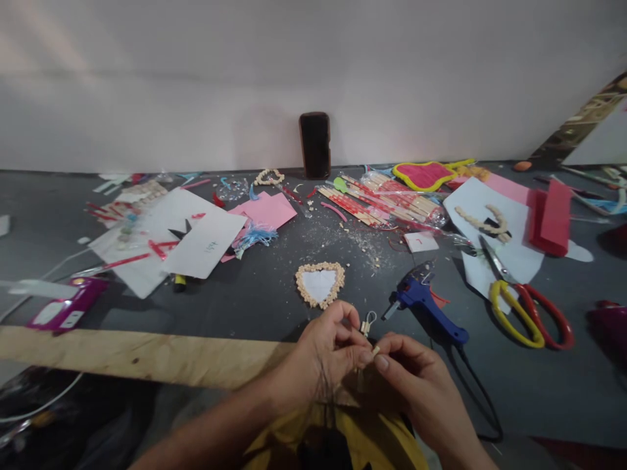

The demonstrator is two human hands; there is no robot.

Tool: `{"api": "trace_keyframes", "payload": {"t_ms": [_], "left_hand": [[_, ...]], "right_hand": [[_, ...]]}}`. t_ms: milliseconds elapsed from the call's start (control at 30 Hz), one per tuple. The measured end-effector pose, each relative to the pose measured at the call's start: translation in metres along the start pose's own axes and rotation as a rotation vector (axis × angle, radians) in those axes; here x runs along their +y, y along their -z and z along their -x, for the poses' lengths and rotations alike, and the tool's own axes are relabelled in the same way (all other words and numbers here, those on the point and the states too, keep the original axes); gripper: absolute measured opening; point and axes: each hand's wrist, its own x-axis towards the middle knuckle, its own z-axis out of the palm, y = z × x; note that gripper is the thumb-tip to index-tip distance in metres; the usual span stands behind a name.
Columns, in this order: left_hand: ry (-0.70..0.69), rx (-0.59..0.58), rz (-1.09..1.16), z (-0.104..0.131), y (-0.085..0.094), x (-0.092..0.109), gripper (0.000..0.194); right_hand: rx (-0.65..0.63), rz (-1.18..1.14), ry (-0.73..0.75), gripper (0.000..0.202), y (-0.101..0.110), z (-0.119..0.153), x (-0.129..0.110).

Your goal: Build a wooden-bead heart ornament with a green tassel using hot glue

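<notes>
My left hand [328,352] is closed in a pinch near the table's front edge, gripping a small item with a thin loop [371,318] and pale pieces on it. Facing it, my right hand [421,378] pinches a small pale piece [375,350] between thumb and forefinger, close to the left fingertips. The fingers partly cover both things. Just beyond my left hand lies a heart-shaped frame [300,287] edged with small beige bits around a white middle. A blue hot glue gun [426,303] rests to the right of my hands.
Scissors [516,313] with yellow and red handles lie at the right, beside white paper [477,202]. Wrapped chopsticks [382,199] and a dark phone [315,145] stand or lie toward the wall. Pink paper [272,209], white sheets [206,245] and a magenta tool [71,307] are leftward.
</notes>
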Motion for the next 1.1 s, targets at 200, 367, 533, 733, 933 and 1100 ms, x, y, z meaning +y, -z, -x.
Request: {"api": "trace_keyframes", "payload": {"t_ms": [200,367,533,733,933,1100], "left_hand": [[0.037,0.008,-0.001,-0.001,-0.003,0.003,0.033],[0.057,0.006,-0.027,0.001,-0.005,0.008,0.032],[0.045,-0.007,0.01,0.003,-0.003,0.004,0.031],[0.03,-0.017,0.087,0.007,-0.003,-0.007,0.028],[-0.041,0.033,-0.235,0.01,-0.004,-0.002,0.009],[-0.352,0.104,-1.063,-0.003,0.01,0.001,0.02]], "right_hand": [[0.005,-0.084,-0.044,0.027,0.002,0.001,0.006],[0.013,-0.131,-0.073,0.032,-0.003,0.005,0.003],[0.032,-0.085,-0.05,0.032,-0.008,0.009,-0.003],[-0.011,-0.045,-0.047,0.034,-0.006,0.006,0.003],[0.121,-0.082,-0.063,0.037,-0.007,0.011,-0.006],[0.288,-0.009,-0.034,0.04,0.009,0.009,-0.012]]}}
